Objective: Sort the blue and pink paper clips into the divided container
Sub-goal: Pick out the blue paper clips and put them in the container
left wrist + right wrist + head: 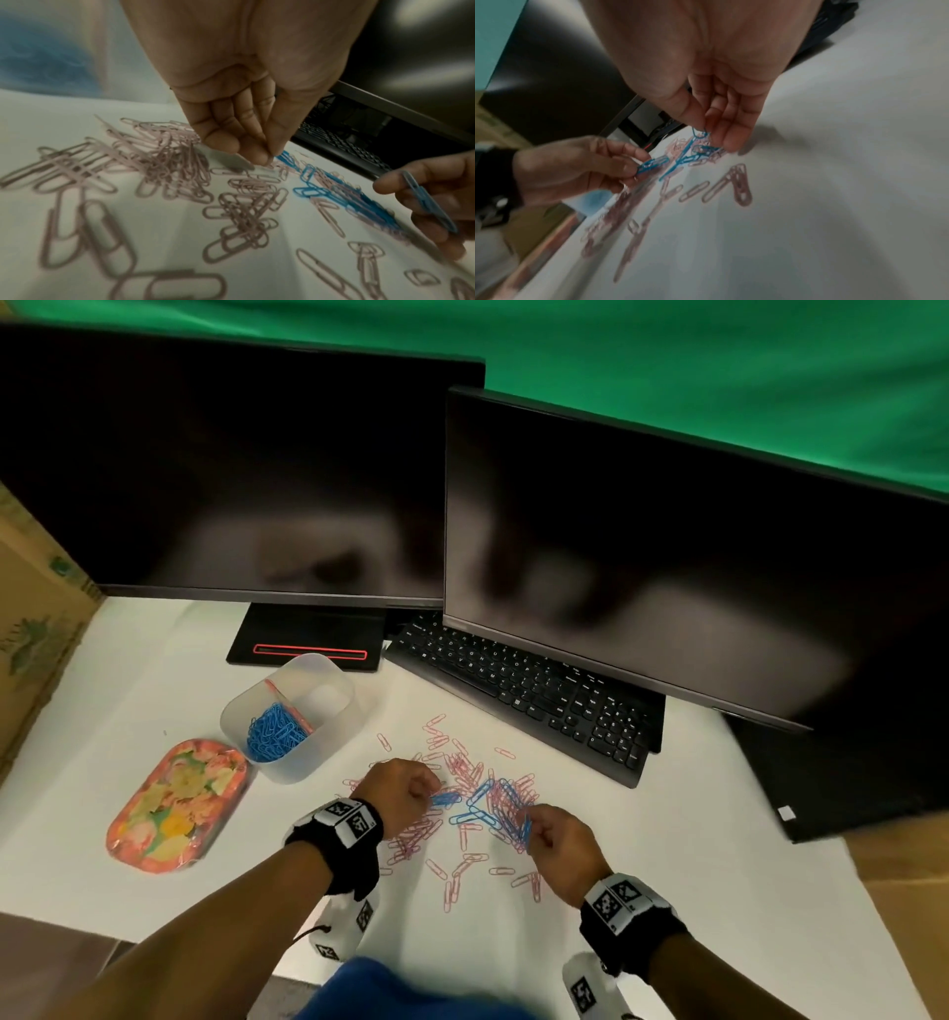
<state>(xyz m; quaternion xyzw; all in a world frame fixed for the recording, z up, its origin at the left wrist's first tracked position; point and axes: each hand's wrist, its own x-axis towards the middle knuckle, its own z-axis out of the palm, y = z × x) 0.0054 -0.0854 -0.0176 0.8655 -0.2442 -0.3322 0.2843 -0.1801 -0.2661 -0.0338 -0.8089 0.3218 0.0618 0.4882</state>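
Both hands pinching blue clips: left [405,788], right [557,834]. Blue mostly in container [241,706]; pink clips [462,767] all unsorted.

Right hand [713,113] pinches blue clip [700,132]; left hand [577,168] pinches blue clips [652,164]

You have almost nothing legible here. The keyboard [529,690] carries white key legends, but they are too small and blurred to read. The wrist bands [349,821] on both your arms bear black-and-white square coded markers, patterns rather than letters. The cardboard box [36,618] at your left shows green printed marks, none clear enough to make out. A small white sticker [786,812] sits on the dark monitor edge at your right, its print unreadable.
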